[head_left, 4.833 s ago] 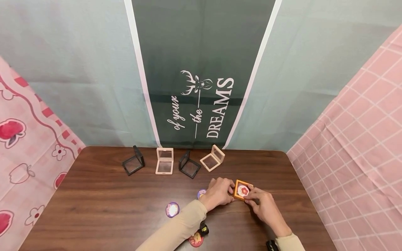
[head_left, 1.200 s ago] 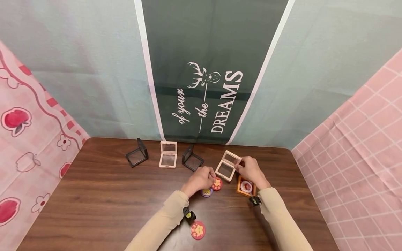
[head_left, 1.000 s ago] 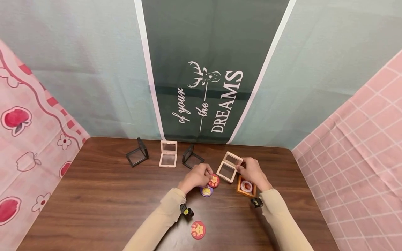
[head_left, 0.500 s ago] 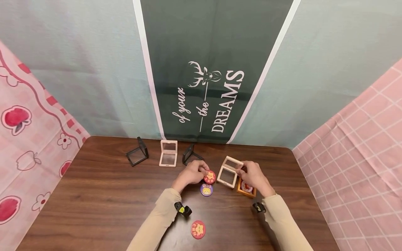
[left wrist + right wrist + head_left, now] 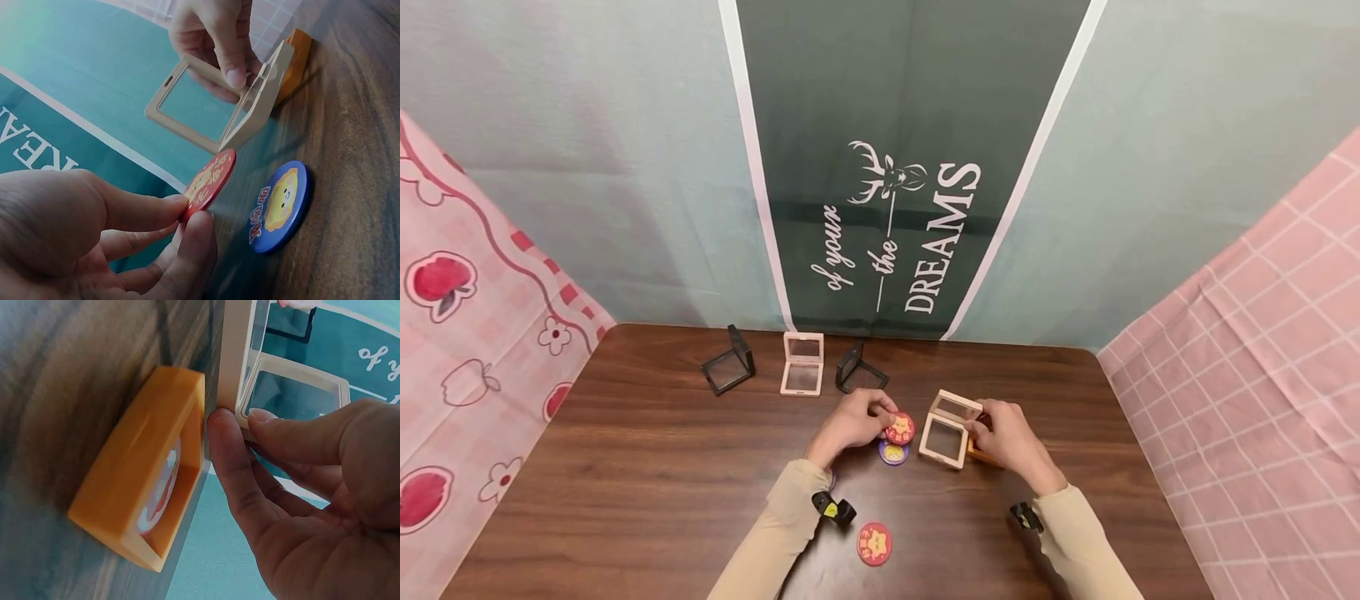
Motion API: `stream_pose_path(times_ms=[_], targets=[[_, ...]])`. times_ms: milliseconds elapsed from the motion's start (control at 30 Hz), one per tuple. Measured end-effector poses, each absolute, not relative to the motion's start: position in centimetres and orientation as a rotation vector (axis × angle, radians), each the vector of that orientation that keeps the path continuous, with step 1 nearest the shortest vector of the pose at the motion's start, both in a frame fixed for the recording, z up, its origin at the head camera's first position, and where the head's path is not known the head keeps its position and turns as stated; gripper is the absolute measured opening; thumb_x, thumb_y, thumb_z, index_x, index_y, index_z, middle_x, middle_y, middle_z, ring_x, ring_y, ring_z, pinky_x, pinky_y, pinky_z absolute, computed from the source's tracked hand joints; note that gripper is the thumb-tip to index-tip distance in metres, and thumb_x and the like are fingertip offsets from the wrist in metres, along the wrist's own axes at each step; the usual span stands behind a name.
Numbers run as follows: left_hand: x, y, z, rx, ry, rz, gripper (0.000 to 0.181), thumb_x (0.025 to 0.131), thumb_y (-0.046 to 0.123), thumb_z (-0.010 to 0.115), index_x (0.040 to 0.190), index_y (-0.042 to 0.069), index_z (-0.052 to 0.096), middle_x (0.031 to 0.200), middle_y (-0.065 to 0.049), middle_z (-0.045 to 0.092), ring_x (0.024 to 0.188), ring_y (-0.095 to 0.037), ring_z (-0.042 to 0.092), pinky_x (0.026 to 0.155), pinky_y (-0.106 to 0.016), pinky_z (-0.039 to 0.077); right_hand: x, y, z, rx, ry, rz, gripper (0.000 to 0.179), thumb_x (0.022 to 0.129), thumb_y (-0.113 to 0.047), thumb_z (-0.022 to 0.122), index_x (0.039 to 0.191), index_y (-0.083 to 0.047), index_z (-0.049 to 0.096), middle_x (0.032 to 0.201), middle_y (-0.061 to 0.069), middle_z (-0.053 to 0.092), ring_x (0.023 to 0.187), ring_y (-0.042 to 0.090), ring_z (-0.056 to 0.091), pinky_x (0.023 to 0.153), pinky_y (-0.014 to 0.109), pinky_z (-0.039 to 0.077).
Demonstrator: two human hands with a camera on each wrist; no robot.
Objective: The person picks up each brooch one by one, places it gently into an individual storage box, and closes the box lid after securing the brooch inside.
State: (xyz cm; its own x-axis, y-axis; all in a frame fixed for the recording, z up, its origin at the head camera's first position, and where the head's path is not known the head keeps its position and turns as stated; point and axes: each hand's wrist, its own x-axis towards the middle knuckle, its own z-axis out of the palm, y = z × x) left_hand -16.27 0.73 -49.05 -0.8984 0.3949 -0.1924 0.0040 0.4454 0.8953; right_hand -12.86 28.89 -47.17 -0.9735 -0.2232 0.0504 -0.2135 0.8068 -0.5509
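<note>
My left hand (image 5: 855, 425) pinches a round red badge (image 5: 900, 428) with a yellow star figure between thumb and fingers. In the left wrist view the red badge (image 5: 209, 184) is tilted, held above the table. My right hand (image 5: 1011, 442) holds a cream hinged display frame (image 5: 945, 442) at its hinge corner, the two halves spread apart. A purple-rimmed badge (image 5: 892, 454) lies on the table just below the held one. Beside the right hand stands an orange frame (image 5: 134, 456) with a white and red badge (image 5: 164, 494) inside; the hand partly covers it in the head view.
Along the table's back edge stand two black hinged frames (image 5: 728, 371) (image 5: 861, 371) and a pink one (image 5: 802, 364), all spread apart. Another red badge (image 5: 875, 544) lies near the front. A purple badge (image 5: 832, 480) peeks out behind the left forearm.
Earlier both hands were on the orange frame. Since then the right hand has taken the cream frame from the back and brought it forward; the left has picked up a red badge and drawn it left.
</note>
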Motion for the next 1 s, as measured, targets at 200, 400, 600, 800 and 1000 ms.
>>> stream_pose_path(times_ms=[200,400,600,800,1000], targets=[[-15.9,0.6,-49.1,0.319,2.315,1.433,0.007,0.098,0.008,0.072,0.103,0.006,0.077,0.087,-0.004,0.075,0.071,-0.013,0.070,0.068,-0.024,0.054,-10.9,28.7,-47.3,-0.343,2.994,-0.883,0.019,0.093,0.002,0.078,0.084,-0.010,0.066,0.076,-0.001,0.062,0.069,0.010,0.054,0.063,0.025,0.047],[-15.5,0.5,-49.0,0.316,2.311,1.439,0.007,0.097,0.008,0.073,0.102,0.006,0.078,0.086,-0.004,0.076,0.071,-0.016,0.073,0.066,-0.024,0.055,-8.9,28.8,-47.8,-0.334,3.012,-0.899,0.017,0.091,0.002,0.080,0.087,-0.011,0.070,0.079,-0.003,0.066,0.072,0.007,0.059,0.066,0.025,0.051],[-15.1,0.2,-49.1,0.289,2.284,1.452,0.006,0.098,0.007,0.074,0.102,0.006,0.078,0.085,-0.002,0.076,0.069,-0.015,0.073,0.063,-0.023,0.057,-7.2,28.8,-48.7,-0.310,3.029,-0.981,0.023,0.088,0.005,0.082,0.084,-0.013,0.069,0.075,-0.006,0.065,0.067,0.000,0.056,0.062,0.023,0.050],[-14.4,-0.3,-49.1,0.310,2.231,1.485,0.007,0.097,0.006,0.074,0.102,0.004,0.079,0.086,-0.003,0.078,0.068,-0.010,0.072,0.065,-0.025,0.061,-6.6,28.6,-49.3,-0.267,2.995,-1.022,0.021,0.087,0.005,0.082,0.082,-0.011,0.070,0.076,-0.003,0.069,0.067,0.001,0.064,0.062,0.023,0.056],[-13.6,-0.8,-49.2,0.365,2.231,1.441,0.006,0.097,0.005,0.074,0.101,0.005,0.079,0.084,-0.002,0.078,0.067,-0.008,0.071,0.065,-0.024,0.060,-6.3,28.8,-49.7,-0.219,2.945,-1.042,0.017,0.088,0.004,0.080,0.084,-0.011,0.072,0.077,-0.002,0.070,0.068,0.001,0.064,0.063,0.022,0.056]])
